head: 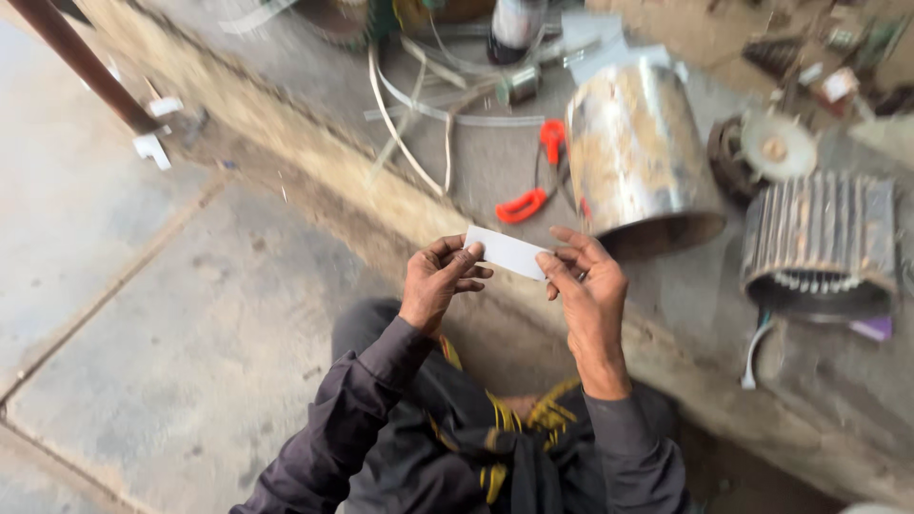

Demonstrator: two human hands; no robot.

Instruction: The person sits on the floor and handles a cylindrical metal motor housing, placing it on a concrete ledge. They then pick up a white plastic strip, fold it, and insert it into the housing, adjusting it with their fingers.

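Note:
A small white rectangular strip [507, 252] is held flat between both of my hands, in front of a raised concrete ledge [314, 162]. My left hand [438, 279] pinches its left end with thumb and fingers. My right hand [586, 286] grips its right end. Both wrists come out of dark grey sleeves, and my lap, in dark cloth with yellow marks, is below them.
On the ledge stand a shiny metal cylinder [636, 157], a ribbed motor housing [821, 246], a round rotor part [773, 148], red-handled pliers [535, 181], white bands [409, 124] and a dark bottle [516, 27]. A brown pole [81, 62] leans at the upper left over the concrete floor.

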